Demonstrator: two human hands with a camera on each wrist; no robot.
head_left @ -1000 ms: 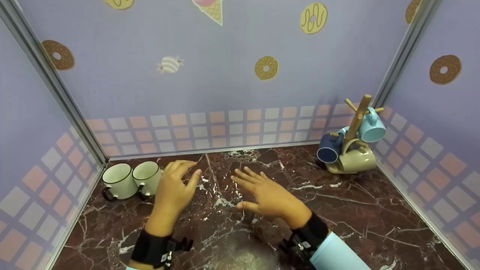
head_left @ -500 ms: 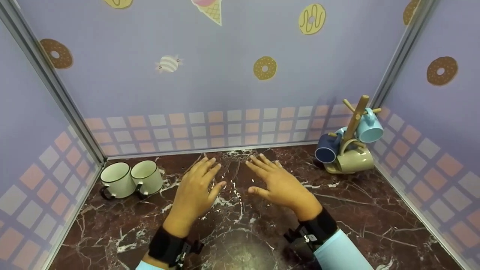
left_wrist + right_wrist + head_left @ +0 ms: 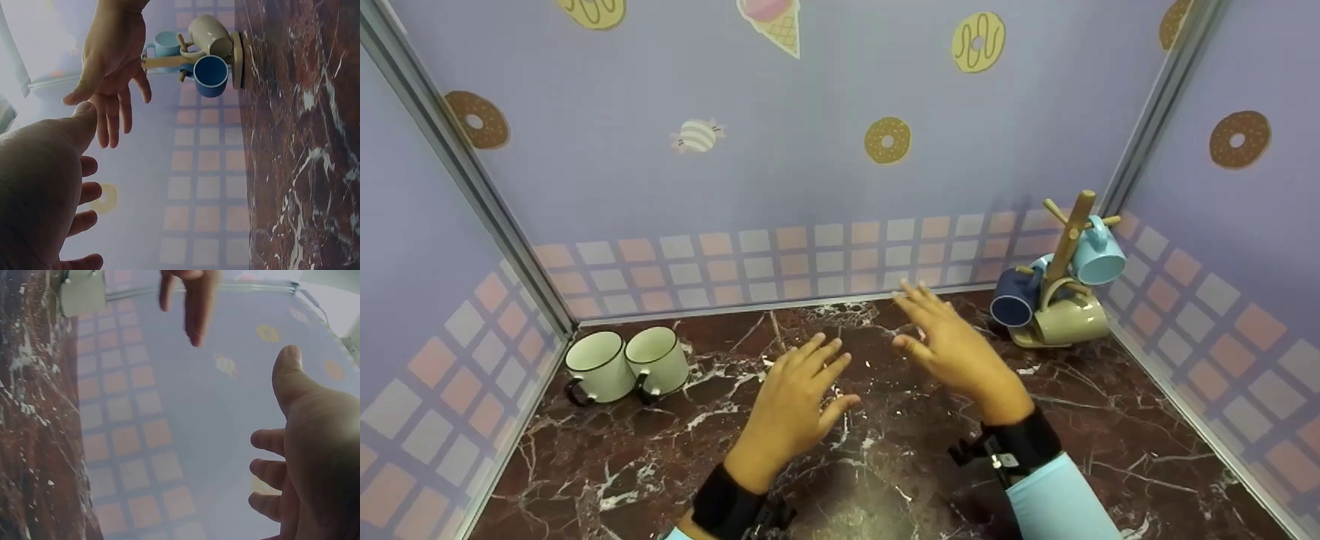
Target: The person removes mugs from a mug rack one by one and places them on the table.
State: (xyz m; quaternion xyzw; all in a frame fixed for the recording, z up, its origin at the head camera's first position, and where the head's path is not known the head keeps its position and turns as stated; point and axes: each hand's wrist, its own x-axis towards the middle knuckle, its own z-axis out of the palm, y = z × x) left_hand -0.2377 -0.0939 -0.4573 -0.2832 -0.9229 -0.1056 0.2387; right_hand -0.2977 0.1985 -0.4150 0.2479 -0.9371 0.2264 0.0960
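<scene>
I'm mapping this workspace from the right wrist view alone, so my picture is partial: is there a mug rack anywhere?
Observer: Yes, the head view shows a wooden mug rack to the person's right.

Operator: Which mug on it sits highest?

Observer: A light-blue mug, hanging from an upper peg.

Operator: The left hand is cut off at my top edge; does it hold anything?

Observer: No, the head view shows the whole hand, and it is empty.

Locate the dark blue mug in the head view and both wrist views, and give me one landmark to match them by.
Head: dark blue mug at right, on the left side of the wooden stand.
Left wrist: dark blue mug in the upper part, slightly right of centre.
Right wrist: not in it.
Landmark: pink-and-grey checked band, in all three.
</scene>
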